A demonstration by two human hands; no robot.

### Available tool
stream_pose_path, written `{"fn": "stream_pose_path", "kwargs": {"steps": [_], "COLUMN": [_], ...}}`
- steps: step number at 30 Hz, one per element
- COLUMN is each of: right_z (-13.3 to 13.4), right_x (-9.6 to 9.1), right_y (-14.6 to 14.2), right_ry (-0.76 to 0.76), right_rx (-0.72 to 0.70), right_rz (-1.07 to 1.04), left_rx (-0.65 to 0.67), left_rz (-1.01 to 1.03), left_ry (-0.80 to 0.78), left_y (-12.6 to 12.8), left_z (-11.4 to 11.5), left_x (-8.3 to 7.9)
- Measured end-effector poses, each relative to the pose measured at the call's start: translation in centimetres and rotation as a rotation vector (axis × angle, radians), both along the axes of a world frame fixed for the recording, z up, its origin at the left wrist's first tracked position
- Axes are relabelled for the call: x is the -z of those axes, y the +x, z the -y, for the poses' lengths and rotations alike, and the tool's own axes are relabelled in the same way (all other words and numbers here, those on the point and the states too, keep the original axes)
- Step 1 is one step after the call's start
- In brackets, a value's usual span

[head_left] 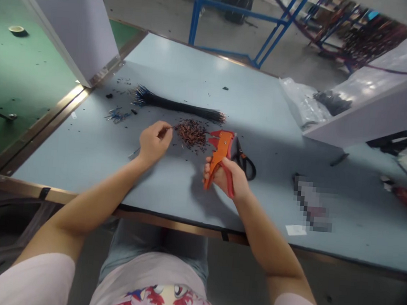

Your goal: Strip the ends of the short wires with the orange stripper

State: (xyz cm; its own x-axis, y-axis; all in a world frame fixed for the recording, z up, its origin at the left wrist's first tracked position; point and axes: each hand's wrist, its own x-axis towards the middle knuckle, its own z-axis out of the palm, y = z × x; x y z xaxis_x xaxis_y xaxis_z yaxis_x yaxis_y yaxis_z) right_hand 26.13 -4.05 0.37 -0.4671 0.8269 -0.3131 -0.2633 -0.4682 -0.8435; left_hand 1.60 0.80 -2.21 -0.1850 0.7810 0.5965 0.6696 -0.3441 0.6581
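My right hand (225, 173) is closed round the handles of an orange and red wire stripper (222, 147), whose jaws point up and left above the table. At the left edge of a pile of small brown pieces (191, 133), my left hand (156, 141) has its fingers pinched together. A thin dark tip shows at those fingertips, too small to name. Behind the pile lies a long bundle of black wires (179, 105) with stripped ends. Black-handled scissors (246, 164) rest just right of the stripper, partly hidden by it.
Loose blue-ended bits (117, 114) lie on the light blue table (151, 186) at the left. A pixelated object (312, 203) and a white paper slip (296, 230) are at the right. White panels (69, 19) stand either side; clear plastic bags (299, 101) lie at the back right.
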Motion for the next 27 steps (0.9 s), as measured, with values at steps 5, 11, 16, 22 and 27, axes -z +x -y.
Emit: {"fn": "stream_pose_path", "kwargs": {"steps": [5,11,16,22,27], "right_z": [1.8,3.4,3.0,1.5,1.1], "right_x": [-0.2,1.1,1.3,2.2,2.3], "right_y": [-1.0,-3.6,-3.7,-3.0,-2.7], "right_ry": [0.706,1.197,1.305,1.343,1.345], "right_rx": [-0.038,-0.29,-0.135,0.331,0.227], "right_rz": [0.855,1.342,1.147,1.219,1.388], "left_rx": [-0.168,-0.268,-0.133,0.231,0.354], "left_rz": [0.065,-0.078,-0.308,-0.55,-0.544], "left_ry": [0.194,0.236,0.214,0.325,0.358], "left_y": [-1.9,-2.8,-0.9,2.5,3.9], "left_z": [-1.5,-1.8,0.1,3.0,3.6], "left_x": [0.1,0.6,0.6,0.7,0.7]}}
